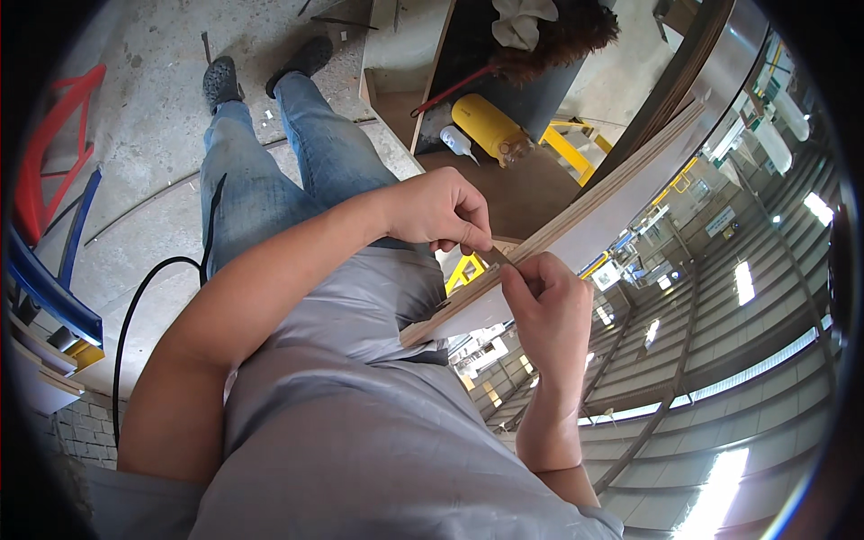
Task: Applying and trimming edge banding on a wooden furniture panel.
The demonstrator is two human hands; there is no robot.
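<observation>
A small thin brown strip point(494, 256) stretches between my two hands, above the layered edge of a white-faced board point(576, 214). My left hand point(443, 211) pinches its left end between thumb and fingers. Its right end is in the closed fingers of my right hand point(551, 292), which is close against the board's edge. Whether the strip is sandpaper or edging I cannot tell. The near end of the board reaches up to my grey shirt, at waist height.
Below the board, a shelf point(549, 187) carries a yellow bottle point(486, 124), a white nozzle bottle point(457, 141) and a brown duster point(562, 45) with a red handle. At left are a red frame point(54, 171), a blue curved part point(54, 292) and a black cable point(135, 297).
</observation>
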